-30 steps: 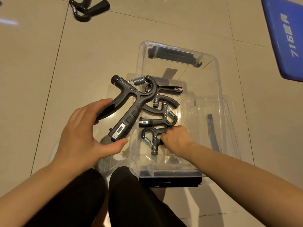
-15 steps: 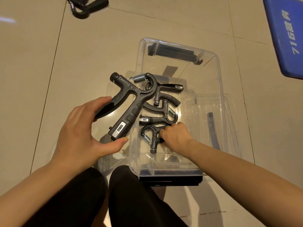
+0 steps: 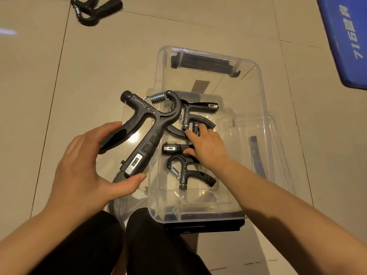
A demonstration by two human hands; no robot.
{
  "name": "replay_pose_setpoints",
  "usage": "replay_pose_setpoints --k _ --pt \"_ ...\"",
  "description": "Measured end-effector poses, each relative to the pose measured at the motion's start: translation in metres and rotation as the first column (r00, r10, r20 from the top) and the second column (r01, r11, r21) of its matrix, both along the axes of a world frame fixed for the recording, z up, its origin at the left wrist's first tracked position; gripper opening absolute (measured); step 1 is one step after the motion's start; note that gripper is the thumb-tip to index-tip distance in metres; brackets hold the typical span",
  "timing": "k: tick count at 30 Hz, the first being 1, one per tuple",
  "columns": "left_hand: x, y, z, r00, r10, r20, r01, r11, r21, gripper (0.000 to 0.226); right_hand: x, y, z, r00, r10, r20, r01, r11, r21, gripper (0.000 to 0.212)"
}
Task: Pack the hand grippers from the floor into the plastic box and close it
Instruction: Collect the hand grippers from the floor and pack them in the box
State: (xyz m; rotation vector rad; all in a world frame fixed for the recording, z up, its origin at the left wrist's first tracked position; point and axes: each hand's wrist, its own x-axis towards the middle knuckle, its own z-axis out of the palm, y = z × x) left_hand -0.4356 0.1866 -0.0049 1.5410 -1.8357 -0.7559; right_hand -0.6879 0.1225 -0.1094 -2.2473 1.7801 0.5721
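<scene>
A clear plastic box (image 3: 258,92) with black latches stands open on the floor in front of my knees. My left hand (image 3: 83,167) holds a black hand gripper (image 3: 151,124) by its two handles, over the box's left wall. Three more hand grippers lie inside the box. The nearest one (image 3: 188,173) lies free on the bottom. My right hand (image 3: 206,145) reaches into the box and grips the middle hand gripper (image 3: 170,148). A third (image 3: 198,112) lies farther back. Another hand gripper (image 3: 93,10) lies on the floor at the far left.
The clear lid (image 3: 278,147) with a dark latch leans against the box's right side. A blue board (image 3: 345,36) with white lettering lies at the top right. The floor (image 3: 59,86) is beige tile. My black-trousered knees (image 3: 127,243) are at the bottom.
My right hand let go of the nearest hand gripper in the box and moved back onto the middle one. My left hand kept its hand gripper still.
</scene>
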Motion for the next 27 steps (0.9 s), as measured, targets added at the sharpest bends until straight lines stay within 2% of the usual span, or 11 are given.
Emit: replay_pose_setpoints --k 4,6,9,11,13,16,22,27 --pt "-0.001 -0.002 -0.003 1.000 0.001 0.013 -0.001 1.000 -0.012 0.084 0.002 -0.001 -0.001 0.999 0.035 0.015 -0.035 0.999 0.000 0.060" --pt "-0.001 -0.002 -0.003 1.000 0.015 0.012 -0.015 1.000 -0.019 0.087 0.002 0.001 -0.002 0.993 -0.048 0.109 0.045 0.998 0.032 0.060" --pt "-0.001 -0.001 -0.003 1.000 0.009 0.014 -0.008 1.000 -0.028 0.088 0.008 0.001 -0.001 0.927 -0.265 0.265 0.251 0.964 0.087 0.063" --pt "-0.001 -0.001 -0.002 1.000 0.010 0.011 -0.010 1.000 -0.028 0.088 0.012 0.000 -0.002 0.909 -0.317 0.269 0.301 0.948 0.101 0.066" --pt "-0.001 -0.001 -0.002 1.000 0.015 0.013 -0.015 1.000 -0.025 0.087 0.011 0.000 -0.003 0.929 -0.282 0.240 0.267 0.959 0.096 0.065" --pt "-0.001 -0.001 -0.004 1.000 0.013 0.018 -0.013 1.000 -0.026 0.088 -0.001 -0.002 0.001 0.926 -0.258 0.275 0.235 0.965 0.117 0.062" --pt "-0.001 -0.001 -0.002 0.999 0.033 0.016 -0.032 0.998 -0.061 0.086 0.008 0.005 0.012 0.961 0.008 0.278 -0.047 0.990 0.136 0.061" --pt "-0.003 -0.002 -0.001 0.997 0.052 0.057 -0.048 0.996 -0.075 0.086 0.006 0.003 0.004 0.961 0.001 0.278 -0.042 0.989 0.142 0.068"
